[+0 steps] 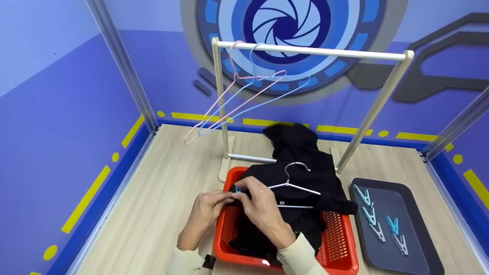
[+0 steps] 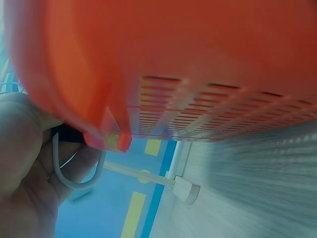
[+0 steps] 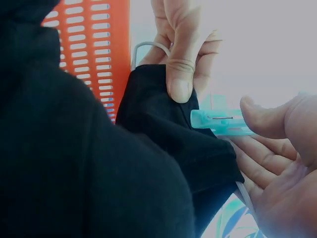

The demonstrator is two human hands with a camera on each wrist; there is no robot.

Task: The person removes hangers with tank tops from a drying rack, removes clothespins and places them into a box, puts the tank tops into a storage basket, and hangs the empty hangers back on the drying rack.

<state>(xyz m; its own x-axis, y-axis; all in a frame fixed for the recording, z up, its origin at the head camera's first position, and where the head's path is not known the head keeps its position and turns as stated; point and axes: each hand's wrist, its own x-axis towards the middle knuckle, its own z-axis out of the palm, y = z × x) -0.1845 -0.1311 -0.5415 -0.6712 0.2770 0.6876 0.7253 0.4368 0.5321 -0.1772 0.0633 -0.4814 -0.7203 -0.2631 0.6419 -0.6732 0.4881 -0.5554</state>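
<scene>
A black garment (image 1: 305, 149) drapes over the red basket (image 1: 345, 244), with a white hanger (image 1: 301, 189) lying through its upper part. At the basket's left rim my left hand (image 1: 206, 210) pinches the garment's edge between thumb and fingers; the hanger's rounded end (image 3: 148, 43) pokes out beside it in the right wrist view. My right hand (image 1: 261, 206) grips a teal clothespin (image 3: 218, 120) between thumb and fingers, its tip at the cloth. In the left wrist view, the basket's wall fills the top, and the hanger end loops past the left fingers.
To the right of the basket, a dark grey tray (image 1: 412, 263) holds several teal and grey clothespins. Behind stands a rack (image 1: 317, 50), a pink hanger (image 1: 248, 97) and a blue hanger (image 1: 277, 99) hanging at its left. Part of the garment spreads behind the basket between the rack's legs.
</scene>
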